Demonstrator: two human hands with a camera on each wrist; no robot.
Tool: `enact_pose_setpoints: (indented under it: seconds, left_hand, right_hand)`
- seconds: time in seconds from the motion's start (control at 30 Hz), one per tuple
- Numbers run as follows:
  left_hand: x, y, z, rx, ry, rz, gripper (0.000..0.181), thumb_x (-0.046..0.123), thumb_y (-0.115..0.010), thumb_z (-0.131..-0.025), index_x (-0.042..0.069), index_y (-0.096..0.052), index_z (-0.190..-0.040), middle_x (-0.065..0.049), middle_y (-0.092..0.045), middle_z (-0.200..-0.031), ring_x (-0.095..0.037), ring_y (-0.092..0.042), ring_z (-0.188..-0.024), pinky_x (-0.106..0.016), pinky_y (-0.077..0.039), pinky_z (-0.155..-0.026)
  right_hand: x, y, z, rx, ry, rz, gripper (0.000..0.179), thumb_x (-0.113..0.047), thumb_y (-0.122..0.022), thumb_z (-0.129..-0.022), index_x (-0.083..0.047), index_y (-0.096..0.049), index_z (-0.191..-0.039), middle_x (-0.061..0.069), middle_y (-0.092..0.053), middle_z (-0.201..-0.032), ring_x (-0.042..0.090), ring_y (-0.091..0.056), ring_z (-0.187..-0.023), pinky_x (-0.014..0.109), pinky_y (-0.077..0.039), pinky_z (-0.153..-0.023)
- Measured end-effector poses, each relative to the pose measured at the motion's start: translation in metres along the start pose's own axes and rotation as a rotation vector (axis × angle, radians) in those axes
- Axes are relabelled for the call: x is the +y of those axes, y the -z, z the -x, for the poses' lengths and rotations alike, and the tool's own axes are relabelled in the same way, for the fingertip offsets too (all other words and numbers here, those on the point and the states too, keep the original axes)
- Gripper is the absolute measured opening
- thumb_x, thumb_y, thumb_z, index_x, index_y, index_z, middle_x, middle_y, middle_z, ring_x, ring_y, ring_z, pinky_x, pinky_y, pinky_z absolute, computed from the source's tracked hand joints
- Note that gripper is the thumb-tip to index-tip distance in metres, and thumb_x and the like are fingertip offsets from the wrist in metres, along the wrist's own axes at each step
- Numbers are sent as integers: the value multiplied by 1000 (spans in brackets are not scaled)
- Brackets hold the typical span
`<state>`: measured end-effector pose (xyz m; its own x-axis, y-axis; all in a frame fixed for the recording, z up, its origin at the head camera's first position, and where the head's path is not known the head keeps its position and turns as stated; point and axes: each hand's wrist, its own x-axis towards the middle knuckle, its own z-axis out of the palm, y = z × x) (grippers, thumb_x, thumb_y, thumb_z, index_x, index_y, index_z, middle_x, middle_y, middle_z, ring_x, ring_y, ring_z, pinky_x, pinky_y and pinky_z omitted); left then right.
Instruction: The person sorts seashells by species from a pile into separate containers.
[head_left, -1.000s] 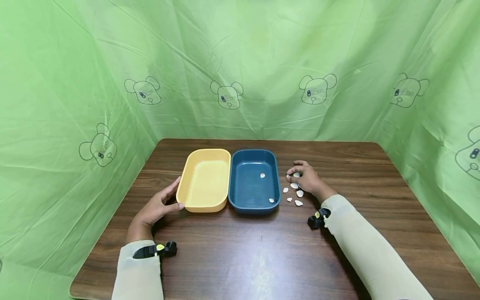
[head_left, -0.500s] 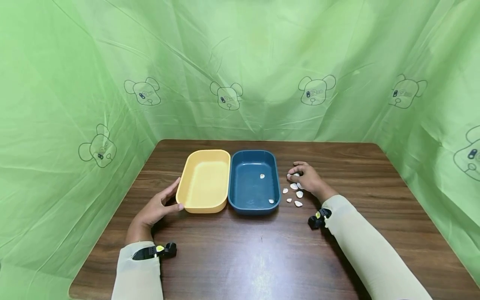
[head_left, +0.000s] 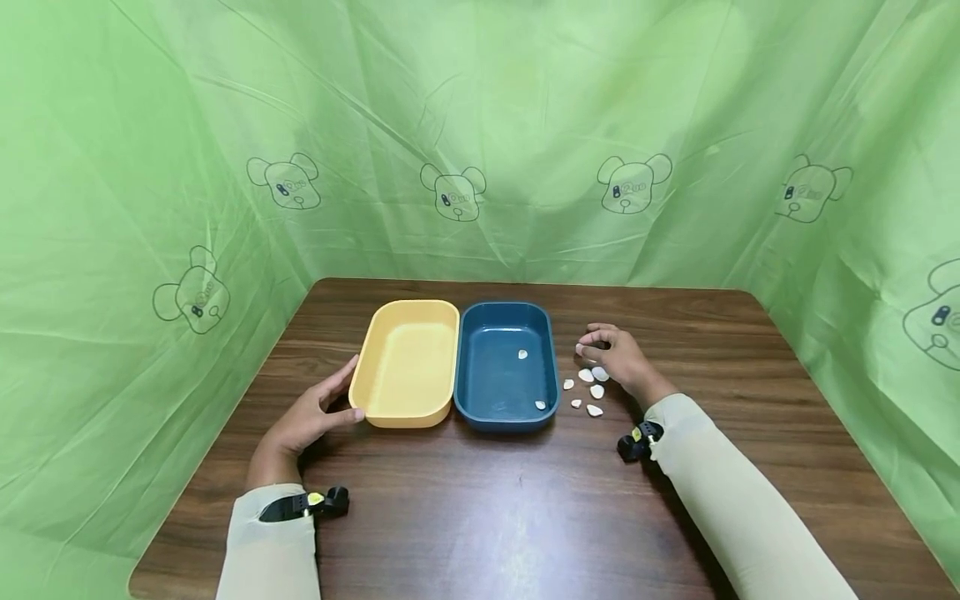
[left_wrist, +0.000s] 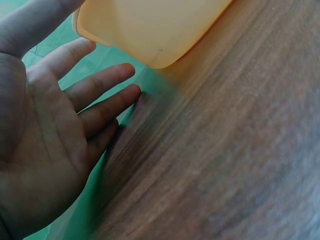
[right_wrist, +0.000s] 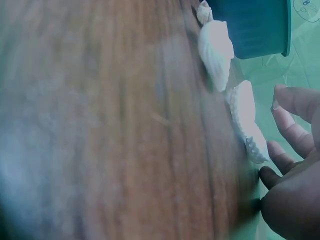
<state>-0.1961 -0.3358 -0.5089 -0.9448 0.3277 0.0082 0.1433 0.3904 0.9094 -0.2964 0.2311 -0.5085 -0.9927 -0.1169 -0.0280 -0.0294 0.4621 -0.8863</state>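
My left hand [head_left: 303,421] rests against the near left corner of a yellow tray [head_left: 363,417], its thumb and index finger touching the side. In the left wrist view the fingers [left_wrist: 102,85] are straight and hold nothing. At the right of the table, my right hand [head_left: 624,360] pinches a small white seashell [head_left: 579,349] between thumb and fingertips. Several white seashells [head_left: 597,391] lie on the table below and in front of that hand. The right wrist view shows a ridged seashell [right_wrist: 216,52] close up, near the curled fingers.
A dark blue tray [head_left: 506,423] stands right beside the yellow one, with two seashells [head_left: 522,355] on its floor. Both trays sit on a brown wooden table [head_left: 450,517]. A green curtain [head_left: 525,100] surrounds the table at the back and sides.
My right hand has lifted slightly away from the seashells with one in its fingertips, and a shell under it shows more. My left hand stays at the yellow tray.
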Motion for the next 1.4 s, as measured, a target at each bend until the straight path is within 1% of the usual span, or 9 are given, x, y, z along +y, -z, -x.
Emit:
enact_pose_setpoints:
  seconds: [0.4, 0.57, 0.73, 0.97, 1.03, 1.07, 1.23, 1.3, 1.4]
  left_hand:
    - [1, 0, 0, 4, 9, -2, 98, 16, -83, -98, 30, -24, -176, -13, -32, -179, 12, -40, -145, -8, -36, -113]
    - [1, -1, 1, 8, 6, -17, 98, 16, -83, -99, 25, -23, -176, -16, -33, -178, 0, -40, -151, -9, -37, -113]
    - [2, -1, 1, 10, 5, -20, 98, 16, -83, -99, 21, -23, -176, -18, -34, -178, -2, -41, -152, -8, -36, -112]
    - [3, 0, 1, 10, 23, -28, 98, 18, -83, -99, 26, -23, -176, -14, -33, -179, -27, -35, -162, -7, -35, -112]
    - [3, 0, 0, 8, 31, -32, 98, 20, -83, -99, 26, -23, -176, -12, -33, -179, -22, -36, -161, -7, -35, -112]
    - [3, 0, 0, 7, 30, -35, 98, 20, -83, -99, 25, -23, -176, -12, -33, -179, -24, -35, -161, -7, -34, -112]
    - [2, -1, 0, 9, 30, -35, 98, 19, -83, -99, 26, -23, -176, -12, -34, -179, -6, -38, -155, -7, -34, -113]
    - [2, -1, 1, 10, 30, -33, 98, 18, -83, -99, 27, -23, -176, -13, -34, -179, -7, -38, -156, -8, -35, -113]
    - [2, -1, 1, 12, 35, -32, 99, 18, -83, -99, 27, -23, -176, -14, -34, -179, -20, -37, -160, -8, -35, -113]
  right_hand:
    - [-14, 1, 6, 44, 41, 7, 28, -13, -75, -103, 11, -73, -118, 26, -45, -167, 46, -34, -161, 58, -19, -135]
    - [-19, -2, 7, 43, 76, 16, 28, -14, -76, -103, 10, -73, -117, 26, -46, -167, 46, -36, -160, 57, -23, -134]
    - [-31, -1, 9, 62, 117, 12, 26, -15, -76, -103, 8, -74, -115, 23, -48, -166, 44, -40, -158, 58, -27, -131]
    - [-55, -1, 11, 92, 186, 37, 26, -16, -78, -102, 7, -75, -114, 23, -50, -164, 43, -39, -158, 61, -28, -129]
    - [-62, -2, 12, 101, 198, 37, 25, -16, -78, -101, 6, -75, -113, 21, -51, -163, 43, -39, -158, 60, -27, -129]
    - [-65, -2, 13, 101, 203, 37, 24, -15, -78, -102, 6, -75, -112, 21, -51, -163, 43, -40, -158, 60, -28, -128]
    - [-73, -7, 14, 90, 228, 37, 22, -15, -78, -102, 5, -75, -110, 20, -53, -161, 41, -43, -155, 58, -34, -125]
    - [-75, -10, 14, 85, 238, 32, 22, -16, -79, -101, 4, -75, -109, 19, -54, -160, 40, -44, -154, 58, -34, -124]
    - [-77, -14, 14, 83, 250, 21, 21, -16, -80, -100, 3, -76, -108, 18, -55, -158, 40, -45, -153, 58, -32, -126]
